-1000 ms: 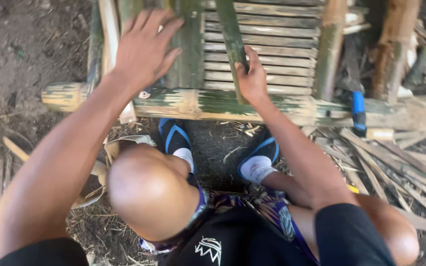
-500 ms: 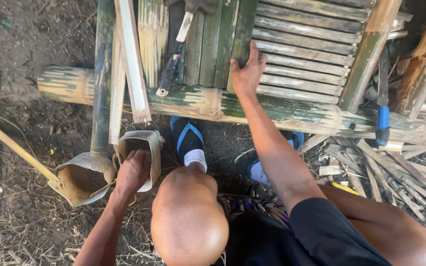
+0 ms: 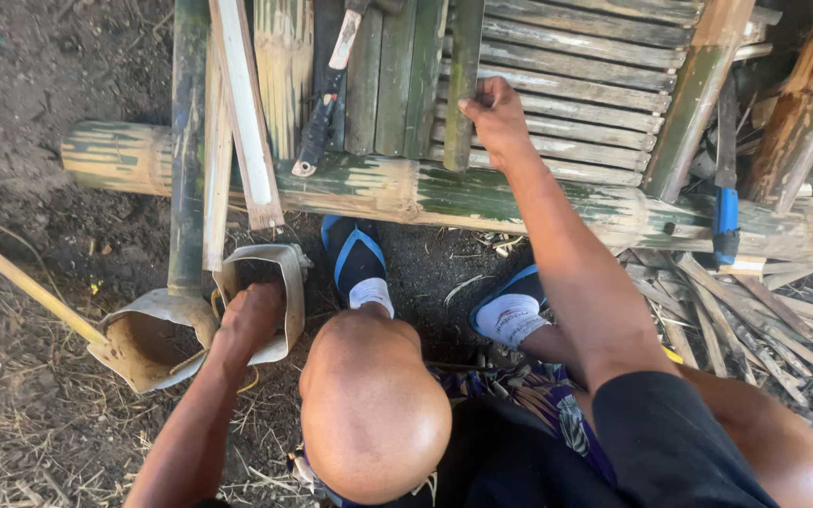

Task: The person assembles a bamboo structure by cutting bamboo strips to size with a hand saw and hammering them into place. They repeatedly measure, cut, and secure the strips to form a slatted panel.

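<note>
My right hand [image 3: 496,118] grips the lower end of a green bamboo slat [image 3: 464,56], which lies upright across a thick horizontal bamboo pole [image 3: 425,193]. My left hand [image 3: 251,318] reaches down into a bent metal tin [image 3: 292,287] on the ground by my left knee. Its fingers are hidden inside the tin, so I cannot see whether they hold anything. A hammer [image 3: 326,89] with a pale handle rests on the slats to the left of my right hand.
A second dented tin [image 3: 148,343] sits left of the first, with a bamboo stick poking from it. Fixed bamboo slats [image 3: 576,85] form a panel at right. A blue-handled tool [image 3: 726,212] hangs near bamboo offcuts [image 3: 755,310]. My feet wear blue sandals on dirt.
My left hand has left the bamboo slats, where it lay spread open, and dropped down into the metal tin. My right hand has stayed on the green slat.
</note>
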